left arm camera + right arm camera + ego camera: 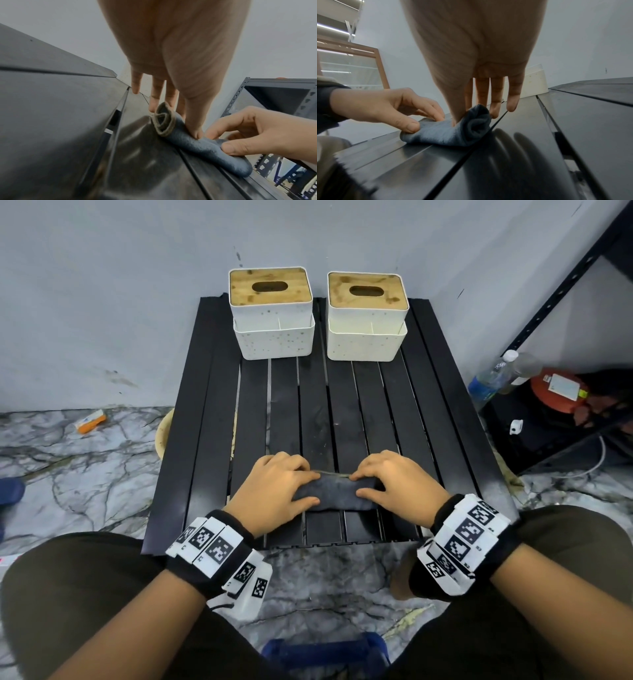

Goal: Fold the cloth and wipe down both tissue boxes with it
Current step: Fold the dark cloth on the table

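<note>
- Pinching opposite ends of the dark cloth (pixel 337 491) at the tabletop's (pixel 346 405) 6 o'clock edge, the left hand (pixel 274 487) and right hand (pixel 397 484) grip it between thumb and fingers (pixel 494 108).
- Its ends look rolled and bulky, so the folds may spring open if either pinch loosens.
- A loose bundle could wipe poorly or nudge the left tissue box (pixel 272 313) or the right tissue box (pixel 367 316), both at 12 o'clock.

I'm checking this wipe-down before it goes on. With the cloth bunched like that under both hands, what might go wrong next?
1. The cloth looks more rolled than folded flat; once the left hand or right hand lets go, it may spring open.
2. It lies across gaps in the slatted table, so an edge might snag.
3. Both tissue boxes sit at the far edge by the wall; hard wiping might shove them.
</note>
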